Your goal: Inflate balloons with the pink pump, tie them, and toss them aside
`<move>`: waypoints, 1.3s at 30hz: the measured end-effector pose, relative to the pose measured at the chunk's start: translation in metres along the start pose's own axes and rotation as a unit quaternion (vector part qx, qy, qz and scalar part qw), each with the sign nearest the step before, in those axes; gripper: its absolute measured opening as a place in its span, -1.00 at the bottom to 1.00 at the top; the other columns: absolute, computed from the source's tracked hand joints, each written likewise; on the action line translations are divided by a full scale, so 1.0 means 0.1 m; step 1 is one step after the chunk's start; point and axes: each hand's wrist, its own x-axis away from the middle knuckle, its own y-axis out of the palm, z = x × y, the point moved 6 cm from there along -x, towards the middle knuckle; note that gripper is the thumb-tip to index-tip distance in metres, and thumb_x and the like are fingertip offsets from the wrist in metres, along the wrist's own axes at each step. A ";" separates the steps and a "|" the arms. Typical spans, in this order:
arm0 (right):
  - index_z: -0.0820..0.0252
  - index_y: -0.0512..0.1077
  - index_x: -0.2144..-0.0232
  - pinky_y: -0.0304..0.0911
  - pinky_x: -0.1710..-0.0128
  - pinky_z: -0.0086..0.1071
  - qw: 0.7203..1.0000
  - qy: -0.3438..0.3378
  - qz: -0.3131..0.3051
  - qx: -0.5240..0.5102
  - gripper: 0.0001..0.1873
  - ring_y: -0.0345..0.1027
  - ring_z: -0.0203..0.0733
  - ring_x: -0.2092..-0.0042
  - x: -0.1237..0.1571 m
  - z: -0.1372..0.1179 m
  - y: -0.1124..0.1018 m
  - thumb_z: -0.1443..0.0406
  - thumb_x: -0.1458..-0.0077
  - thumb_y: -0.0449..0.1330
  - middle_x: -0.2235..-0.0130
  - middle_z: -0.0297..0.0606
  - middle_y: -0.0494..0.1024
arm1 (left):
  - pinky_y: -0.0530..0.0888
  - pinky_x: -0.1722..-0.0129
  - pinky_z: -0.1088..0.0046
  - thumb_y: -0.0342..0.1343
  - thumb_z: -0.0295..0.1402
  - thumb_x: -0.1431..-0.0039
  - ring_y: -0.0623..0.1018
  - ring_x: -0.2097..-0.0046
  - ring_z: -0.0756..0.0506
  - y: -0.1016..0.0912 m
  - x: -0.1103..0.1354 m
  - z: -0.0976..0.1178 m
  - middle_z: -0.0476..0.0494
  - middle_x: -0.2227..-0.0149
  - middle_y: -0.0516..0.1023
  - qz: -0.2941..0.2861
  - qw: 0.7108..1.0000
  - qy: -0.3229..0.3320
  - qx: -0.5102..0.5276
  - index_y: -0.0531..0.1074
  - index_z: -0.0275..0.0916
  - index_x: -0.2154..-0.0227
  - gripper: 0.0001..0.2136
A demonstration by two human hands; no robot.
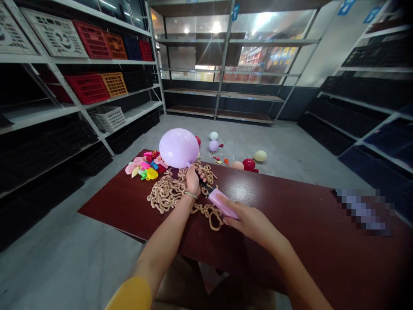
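Observation:
A lilac balloon [179,147], inflated, sits on the nozzle of a pink hand pump [219,202] above the dark red table [290,211]. My left hand [193,181] is closed round the balloon's neck at the pump's black tip. My right hand [248,221] grips the pump's rear end, fingers wrapped on it. Under both lies a tangle of beige curly balloon strip [167,193]. A heap of flat coloured balloons [146,167] rests at the table's far left corner.
Several inflated balloons [248,163] lie on the grey floor beyond the table. Metal shelving with red, orange and white crates [87,86] lines the left; dark shelves stand on the right and empty ones at the back. A blurred patch [364,211] lies on the table's right.

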 end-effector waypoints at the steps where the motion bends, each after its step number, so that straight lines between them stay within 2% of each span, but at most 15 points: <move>1: -0.24 -0.10 -0.39 0.20 0.23 -0.39 1.000 0.009 0.005 0.017 -0.26 0.47 -0.13 0.18 -0.03 -0.01 0.00 0.11 -0.25 0.09 0.11 -0.25 0.51 | 0.13 0.71 0.62 0.02 -0.24 -0.24 0.20 0.68 0.10 -0.01 0.01 0.00 0.14 0.61 0.15 0.009 1.000 0.004 -0.005 0.12 -0.17 0.45 -0.77; 4: -0.25 -0.11 -0.39 0.19 0.26 -0.38 0.998 0.022 0.030 0.051 -0.29 0.47 -0.14 0.22 -0.17 -0.06 0.03 0.07 -0.28 0.05 0.10 -0.23 0.48 | 0.14 0.72 0.60 0.02 -0.23 -0.24 0.21 0.68 0.09 0.00 0.04 0.02 0.14 0.61 0.16 0.017 0.999 0.025 -0.027 0.12 -0.17 0.46 -0.76; 6: -0.26 -0.13 -0.39 0.19 0.24 -0.38 0.999 -0.002 0.035 0.035 -0.29 0.47 -0.15 0.21 -0.20 -0.01 0.08 0.07 -0.29 0.05 0.10 -0.25 0.46 | 0.16 0.72 0.60 0.02 -0.21 -0.25 0.22 0.67 0.09 0.01 0.05 0.07 0.13 0.62 0.18 0.015 0.998 0.051 -0.036 0.13 -0.17 0.46 -0.75; 9: -0.25 -0.11 -0.39 0.18 0.23 -0.38 0.998 -0.046 0.025 0.024 -0.30 0.46 -0.16 0.20 -0.11 0.22 0.14 0.11 -0.30 0.05 0.09 -0.27 0.45 | 0.19 0.71 0.57 0.02 -0.16 -0.25 0.24 0.67 0.08 0.02 0.04 0.12 0.13 0.62 0.18 0.018 0.996 0.081 -0.025 0.14 -0.16 0.46 -0.73; 12: -0.21 -0.16 -0.40 0.17 0.28 -0.38 0.997 -0.043 0.034 0.063 -0.31 0.46 -0.16 0.21 -0.03 0.40 0.16 0.14 -0.32 0.00 0.05 -0.23 0.44 | 0.19 0.70 0.55 0.04 -0.13 -0.24 0.23 0.67 0.08 0.01 0.04 0.10 0.14 0.62 0.17 0.033 0.995 0.095 -0.004 0.14 -0.16 0.46 -0.71; 16: -0.06 -0.24 -0.42 0.16 0.36 -0.39 0.991 0.010 0.050 0.120 -0.26 0.46 -0.12 0.21 -0.15 0.31 0.17 0.15 -0.31 -0.02 0.05 -0.16 0.46 | 0.20 0.70 0.54 0.02 -0.16 -0.26 0.24 0.68 0.07 0.02 0.08 -0.03 0.12 0.63 0.20 0.031 0.996 0.085 -0.010 0.14 -0.16 0.47 -0.72; 18: -0.06 -0.22 -0.42 0.15 0.37 -0.40 0.989 0.019 0.062 0.131 -0.26 0.46 -0.13 0.22 -0.22 0.22 0.17 0.14 -0.30 -0.01 0.06 -0.16 0.47 | 0.22 0.70 0.53 -0.03 -0.18 -0.29 0.25 0.68 0.07 0.03 0.10 -0.07 0.12 0.63 0.20 0.025 0.997 0.072 -0.022 0.14 -0.16 0.48 -0.73; 21: -0.12 -0.16 -0.41 0.13 0.39 -0.43 0.990 -0.003 0.083 0.118 -0.29 0.45 -0.15 0.20 -0.21 0.21 0.14 0.14 -0.30 0.00 0.08 -0.21 0.47 | 0.21 0.71 0.54 -0.07 -0.21 -0.32 0.24 0.68 0.06 0.03 0.08 -0.05 0.12 0.63 0.19 0.028 0.997 0.069 -0.021 0.13 -0.16 0.48 -0.74; 27: -0.14 0.01 -0.37 0.18 0.38 -0.43 0.983 -0.040 0.120 0.129 -0.40 0.47 -0.18 0.19 0.02 0.51 0.14 0.19 -0.32 -0.03 0.05 -0.21 0.49 | 0.23 0.70 0.56 -0.13 -0.21 -0.35 0.25 0.66 0.06 0.00 -0.01 0.07 0.11 0.62 0.20 0.042 0.994 0.097 -0.009 0.13 -0.17 0.48 -0.72; 34: -0.07 0.03 -0.37 0.23 0.37 -0.45 0.981 -0.027 0.142 0.127 -0.38 0.46 -0.16 0.16 -0.25 0.23 0.19 0.19 -0.30 0.00 0.09 -0.21 0.50 | 0.23 0.71 0.56 -0.07 -0.11 -0.33 0.24 0.68 0.07 0.03 0.10 -0.03 0.11 0.62 0.20 0.029 0.994 0.097 -0.027 0.13 -0.17 0.48 -0.67; 36: -0.06 0.03 -0.37 0.25 0.36 -0.44 0.980 -0.040 0.152 0.125 -0.38 0.47 -0.15 0.13 -0.26 0.26 0.21 0.20 -0.31 0.00 0.07 -0.20 0.50 | 0.24 0.71 0.57 -0.06 -0.10 -0.33 0.25 0.68 0.08 0.05 0.11 -0.01 0.12 0.63 0.20 0.027 0.994 0.098 -0.030 0.12 -0.17 0.48 -0.67; 39: -0.06 0.08 -0.35 0.28 0.36 -0.42 0.967 -0.067 0.190 0.158 -0.42 0.48 -0.17 0.19 -0.17 0.47 0.25 0.19 -0.32 0.00 0.04 -0.19 0.51 | 0.25 0.70 0.57 -0.06 -0.13 -0.33 0.26 0.68 0.08 0.06 0.09 0.06 0.12 0.62 0.20 0.036 0.994 0.106 -0.012 0.13 -0.17 0.47 -0.70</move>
